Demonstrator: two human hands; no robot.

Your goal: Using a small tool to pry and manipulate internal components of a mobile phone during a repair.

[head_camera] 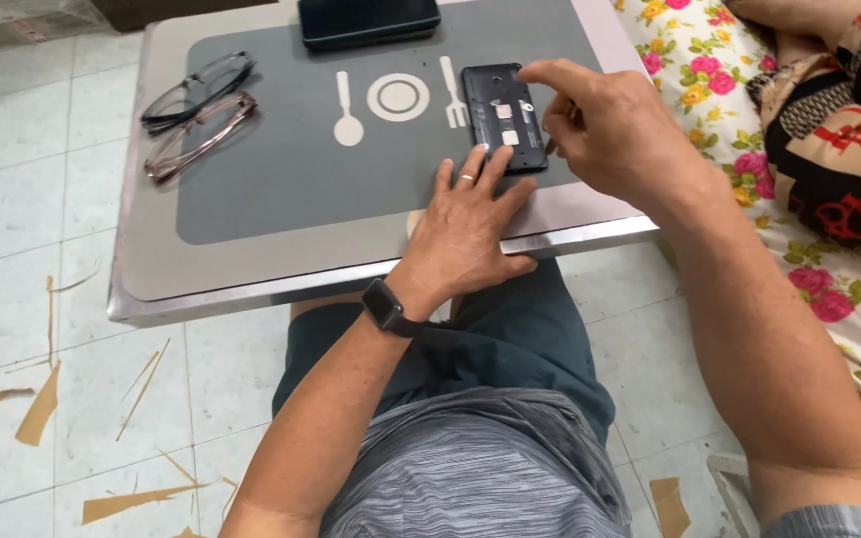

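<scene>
While your left hand (pixel 465 224) lies flat with its fingertips pinning the near end of the opened black phone (pixel 503 115), whose long axis runs away from you, your right hand (pixel 605 130) hovers half-curled, closest, at that phone's right edge, gripping nothing visible.

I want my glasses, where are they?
In the head view, two pairs of glasses lie at the table's left side, left of the spoon picture.

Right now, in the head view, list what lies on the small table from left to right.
Two pairs of glasses → spoon, plate and fork print on the grey mat → left hand → opened black phone → right hand.
</scene>
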